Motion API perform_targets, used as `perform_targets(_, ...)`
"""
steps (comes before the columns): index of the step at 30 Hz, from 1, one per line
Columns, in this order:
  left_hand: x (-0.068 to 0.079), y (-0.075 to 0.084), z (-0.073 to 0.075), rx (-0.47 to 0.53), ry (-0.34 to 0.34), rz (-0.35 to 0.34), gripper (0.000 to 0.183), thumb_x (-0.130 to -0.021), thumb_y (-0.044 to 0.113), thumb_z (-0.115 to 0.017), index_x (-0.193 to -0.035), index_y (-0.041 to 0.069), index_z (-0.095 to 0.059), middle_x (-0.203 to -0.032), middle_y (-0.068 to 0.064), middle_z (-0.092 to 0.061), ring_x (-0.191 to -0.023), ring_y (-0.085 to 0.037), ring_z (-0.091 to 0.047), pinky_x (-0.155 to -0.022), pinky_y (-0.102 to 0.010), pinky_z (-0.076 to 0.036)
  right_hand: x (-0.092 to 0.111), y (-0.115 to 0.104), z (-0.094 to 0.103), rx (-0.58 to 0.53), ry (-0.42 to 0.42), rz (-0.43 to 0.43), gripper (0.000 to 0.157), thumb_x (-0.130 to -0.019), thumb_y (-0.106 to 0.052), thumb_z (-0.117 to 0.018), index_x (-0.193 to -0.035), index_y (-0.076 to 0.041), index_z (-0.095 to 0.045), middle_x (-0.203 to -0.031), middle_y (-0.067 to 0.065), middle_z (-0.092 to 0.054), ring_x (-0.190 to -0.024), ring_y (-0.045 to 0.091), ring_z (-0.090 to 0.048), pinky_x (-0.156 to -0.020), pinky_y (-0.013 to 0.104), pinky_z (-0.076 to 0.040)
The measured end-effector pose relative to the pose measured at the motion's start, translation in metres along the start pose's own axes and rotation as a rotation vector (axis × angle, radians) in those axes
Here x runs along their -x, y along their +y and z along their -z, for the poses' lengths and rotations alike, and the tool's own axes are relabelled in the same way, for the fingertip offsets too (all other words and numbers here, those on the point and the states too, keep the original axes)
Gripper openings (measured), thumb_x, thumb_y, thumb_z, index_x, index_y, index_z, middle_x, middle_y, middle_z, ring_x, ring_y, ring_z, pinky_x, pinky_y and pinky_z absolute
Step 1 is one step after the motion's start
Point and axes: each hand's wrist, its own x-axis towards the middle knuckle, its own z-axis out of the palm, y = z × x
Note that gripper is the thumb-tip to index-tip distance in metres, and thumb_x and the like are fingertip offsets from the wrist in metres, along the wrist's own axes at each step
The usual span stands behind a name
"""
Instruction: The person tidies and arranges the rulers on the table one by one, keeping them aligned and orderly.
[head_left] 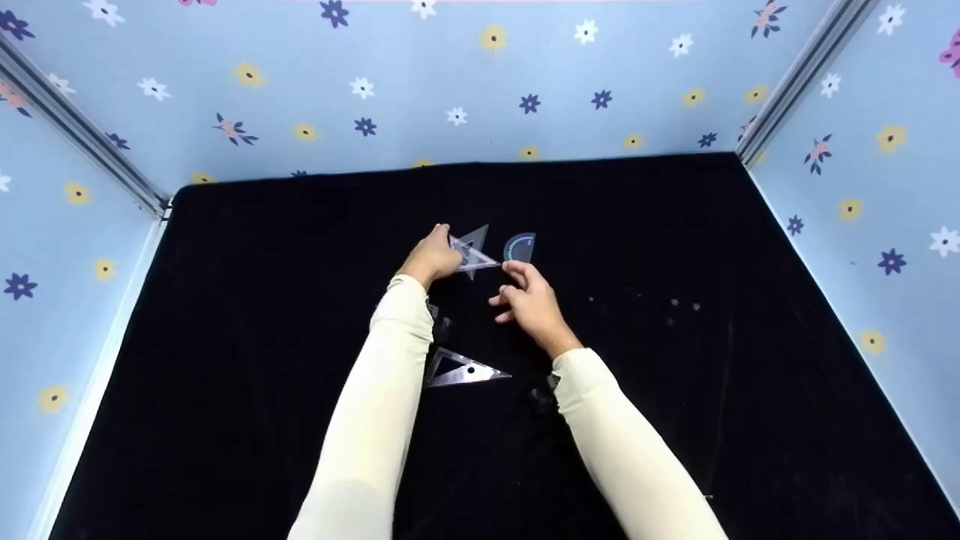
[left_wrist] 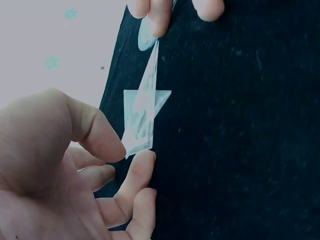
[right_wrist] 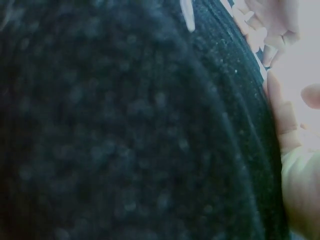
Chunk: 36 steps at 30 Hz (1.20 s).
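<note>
My left hand [head_left: 433,256] holds a clear set square [left_wrist: 145,115] at its short side, thumb and fingertips at the corners. Its long point reaches toward my right hand [head_left: 534,304], whose fingertip is right at that point. The right fingers are loosely bent and spread. A second clear set square [head_left: 478,234] overlaps the held one, so the two form a star-like shape in the left wrist view. Just beyond the right fingertips lies a clear protractor [head_left: 520,247] with blue markings, partly covered by them in the left wrist view.
A third clear set square [head_left: 480,373] lies nearer to me, between my forearms. Black cloth [head_left: 262,337] covers the table. Blue flowered panels [head_left: 450,90] stand along the back and both sides. Small pale specks [head_left: 685,304] dot the cloth at the right.
</note>
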Motion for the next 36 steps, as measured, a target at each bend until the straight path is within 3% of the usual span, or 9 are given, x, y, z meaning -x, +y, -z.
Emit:
perform_targets(10, -0.0028, 0.0015, 0.0047, 0.039, -0.117, -0.021, 0.081, -0.086, 0.004, -0.046, -0.159, -0.001, -0.012, -0.166, -0.018, -0.005, -0.152, -0.026, -0.009, -0.120, -0.030, -0.015, 0.0004, -0.0007, 0.0003, -0.017, -0.007, 0.003, 0.046, -0.092, 0.009, -0.050, -0.138, 0.004, -0.047, -0.145, 0.017, -0.052, -0.082, 0.028, -0.070, -0.055, 0.035, -0.059)
perform_targets(14, -0.0018, 0.0019, 0.0045, -0.006, -0.102, -0.027, 0.077, -0.088, 0.007, -0.045, -0.158, -0.001, -0.016, -0.165, -0.018, -0.012, -0.152, -0.026, -0.013, -0.121, -0.031, -0.011, 0.0006, -0.0003, 0.0003, -0.022, -0.005, 0.008, 0.046, -0.092, 0.009, -0.050, -0.138, 0.004, -0.047, -0.144, 0.018, -0.052, -0.082, 0.028, -0.070, -0.054, 0.035, -0.058)
perform_targets(21, 0.0013, 0.0006, 0.0052, 0.078, -0.079, 0.025, 0.083, -0.084, 0.009, -0.049, -0.161, 0.008, -0.017, -0.160, -0.013, -0.032, -0.139, -0.025, -0.036, -0.116, -0.036, -0.026, 0.0007, 0.0003, 0.0005, -0.029, 0.000, 0.009, 0.045, -0.092, 0.008, -0.050, -0.138, 0.005, -0.047, -0.144, 0.018, -0.052, -0.082, 0.030, -0.071, -0.054, 0.035, -0.059)
perform_targets(28, 0.0032, -0.0019, 0.0031, 0.071, -0.061, -0.030, 0.081, -0.083, 0.007, -0.048, -0.160, 0.009, -0.022, -0.164, -0.009, -0.025, -0.149, -0.022, -0.024, -0.120, -0.032, -0.018, 0.0007, 0.0007, 0.0003, -0.027, -0.001, 0.009, 0.047, -0.092, 0.009, -0.050, -0.138, 0.006, -0.047, -0.144, 0.019, -0.052, -0.081, 0.030, -0.071, -0.054, 0.034, -0.058)
perform_targets(36, 0.0021, -0.0031, 0.0012, 0.025, -0.044, -0.042, 0.079, -0.084, 0.010, -0.048, -0.159, 0.009, -0.025, -0.163, -0.008, -0.027, -0.148, -0.025, -0.027, -0.119, -0.033, -0.021, -0.0001, 0.0012, 0.0003, -0.026, 0.001, 0.014, 0.047, -0.091, 0.009, -0.050, -0.138, 0.006, -0.047, -0.144, 0.019, -0.053, -0.081, 0.030, -0.071, -0.054, 0.033, -0.058)
